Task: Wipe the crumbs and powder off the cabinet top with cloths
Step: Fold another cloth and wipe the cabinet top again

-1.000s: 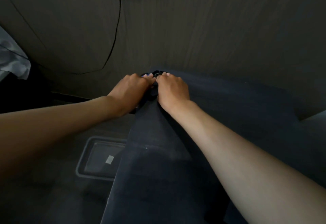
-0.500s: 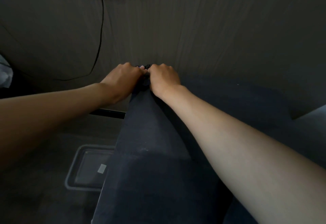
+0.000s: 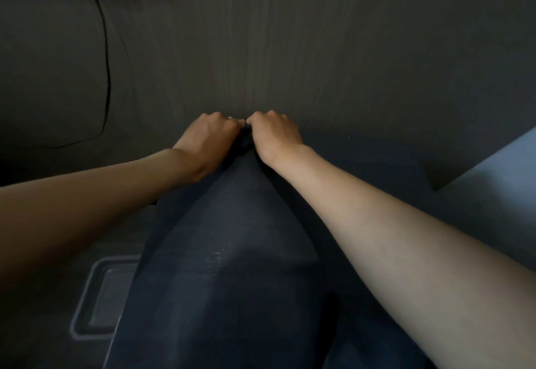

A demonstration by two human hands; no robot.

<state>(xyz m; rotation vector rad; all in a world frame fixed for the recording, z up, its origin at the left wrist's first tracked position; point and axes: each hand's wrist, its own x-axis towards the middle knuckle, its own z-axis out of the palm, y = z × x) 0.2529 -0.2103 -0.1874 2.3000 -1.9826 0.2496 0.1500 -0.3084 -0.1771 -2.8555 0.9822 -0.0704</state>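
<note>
Fingers of both hands curl tight on one bunched dark blue cloth (image 3: 232, 252).
Left hand (image 3: 207, 133) and right hand (image 3: 274, 133) touch, far centre; near left, grey rectangular tray (image 3: 87, 304), contents unclear.

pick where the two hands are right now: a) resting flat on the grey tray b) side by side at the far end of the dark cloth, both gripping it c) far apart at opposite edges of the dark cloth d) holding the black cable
b: the left hand and right hand sit knuckle to knuckle, fingers curled into the far end of the dark cloth.
</note>
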